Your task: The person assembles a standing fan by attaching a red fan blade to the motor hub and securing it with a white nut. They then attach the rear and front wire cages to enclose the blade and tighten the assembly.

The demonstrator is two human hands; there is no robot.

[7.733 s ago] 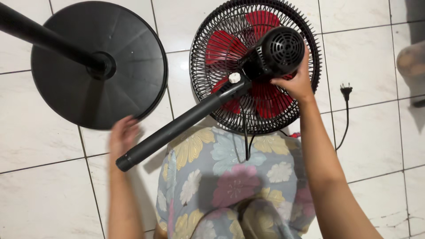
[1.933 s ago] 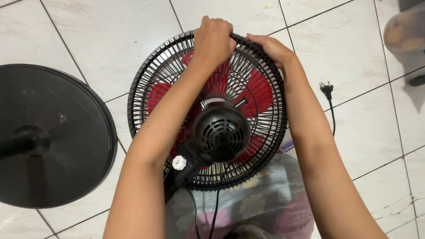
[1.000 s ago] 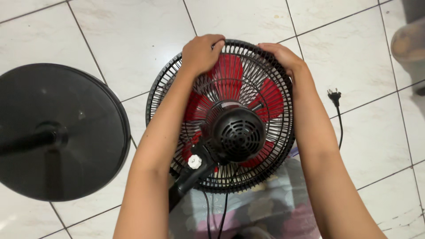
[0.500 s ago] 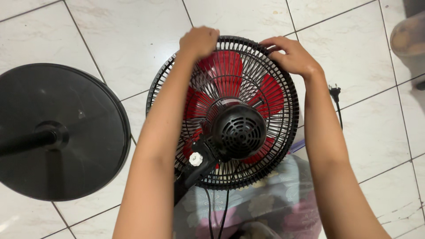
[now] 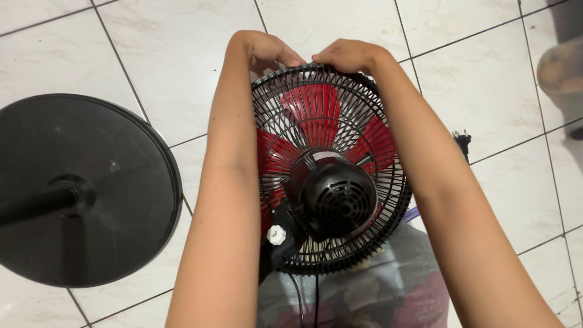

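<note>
Head view, looking straight down.

Fan head (image 5: 331, 176): black wire grille (image 5: 388, 206) with red blades (image 5: 319, 109) inside, lying over the lap and white tiled floor (image 5: 170, 54), centre of frame. Rear side faces up toward the camera; front side faces the floor and is hidden. Black vented motor housing (image 5: 339, 203) sits at the middle of the grille. The neck with a white knob (image 5: 277, 234) runs down-left from the housing and is cut off behind the left forearm. Left part of the grille is covered by that forearm.

Left hand (image 5: 261, 48): at the far rim of the grille, fingers curled over the edge and closed on it. Fingertips are out of sight behind the rim.

Right hand (image 5: 349, 54): just beside the left hand, also on the far rim, fingers folded over the grille edge and gripping it. Fingertips likewise hidden.

Round black base (image 5: 121, 176): on the floor to the left, apart from the fan head, with a pole (image 5: 27, 206) rising from its middle, blurred and cut by the left frame edge.

Cord (image 5: 316, 297): two black strands drop from the housing to the bottom edge. Plug (image 5: 463, 141): on the floor at right, partly hidden by the right forearm.

Floral fabric (image 5: 388, 285): under the fan's near edge, dim, pattern hard to make out.

Top-right corner: a blurred object, cut off, not identifiable.
</note>
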